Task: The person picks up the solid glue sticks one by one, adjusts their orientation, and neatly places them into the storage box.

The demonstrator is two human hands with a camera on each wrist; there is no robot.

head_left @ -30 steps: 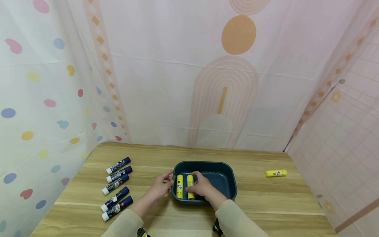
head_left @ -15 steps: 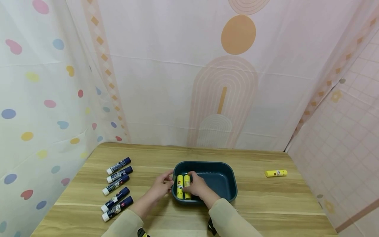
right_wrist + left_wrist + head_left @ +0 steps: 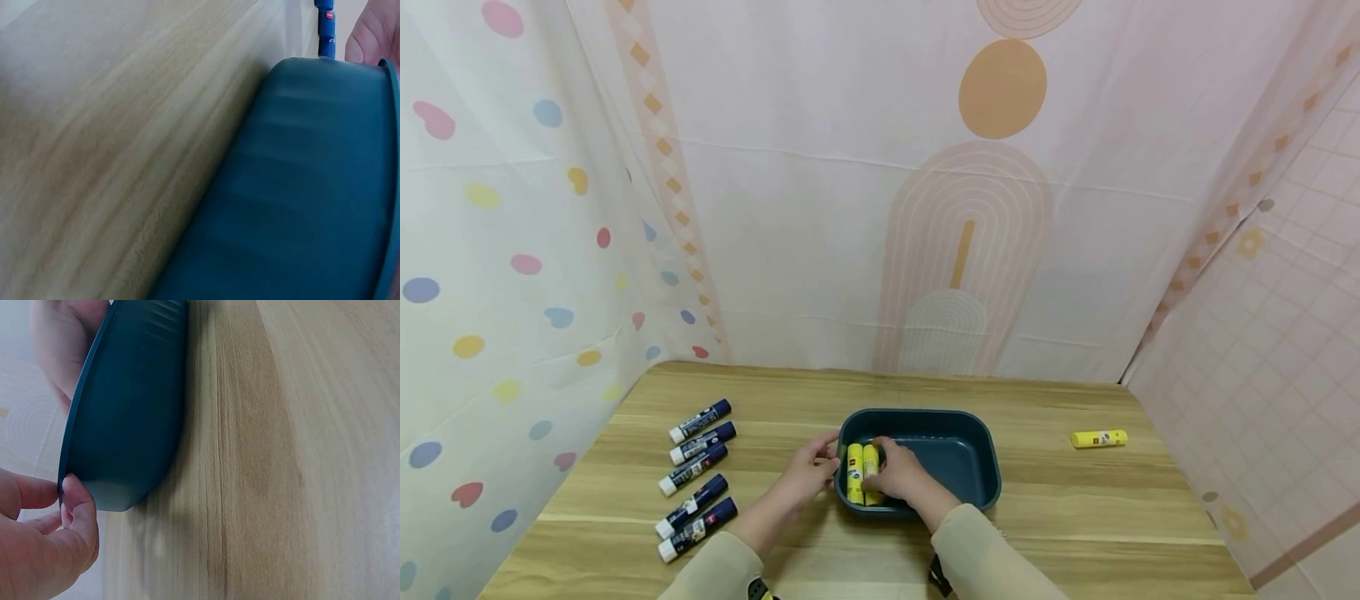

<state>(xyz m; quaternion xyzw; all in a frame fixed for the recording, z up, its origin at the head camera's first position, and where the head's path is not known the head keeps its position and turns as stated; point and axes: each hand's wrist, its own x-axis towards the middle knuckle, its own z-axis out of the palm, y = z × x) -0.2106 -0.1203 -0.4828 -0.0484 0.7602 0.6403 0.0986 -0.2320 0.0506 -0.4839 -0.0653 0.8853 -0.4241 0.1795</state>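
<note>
A dark teal rectangular tub point(image 3: 958, 462) stands on the wooden table, its outer wall point(image 3: 131, 406) filling much of the left wrist view. My left hand point(image 3: 808, 471) pinches the tub's left rim between thumb and fingers, plain to see in the left wrist view. Inside the tub, my right hand point(image 3: 902, 475) holds a yellow glue stick point(image 3: 871, 462) by its ends. Close along its left side lies another yellow glue stick point(image 3: 855, 473), near the tub's left wall. In the right wrist view the tub's side point(image 3: 306, 181) hides the right hand's fingers.
Several navy glue sticks with white ends point(image 3: 697, 493) lie in a slanted column on the left of the table. Over at the right lies one more yellow glue stick point(image 3: 1099, 439). Patterned curtains point(image 3: 805, 250) hang behind the table point(image 3: 1037, 533) and at both sides.
My right hand has slid its yellow glue stick leftward inside the tub, up beside the other one. The left hand has stayed at the rim.
</note>
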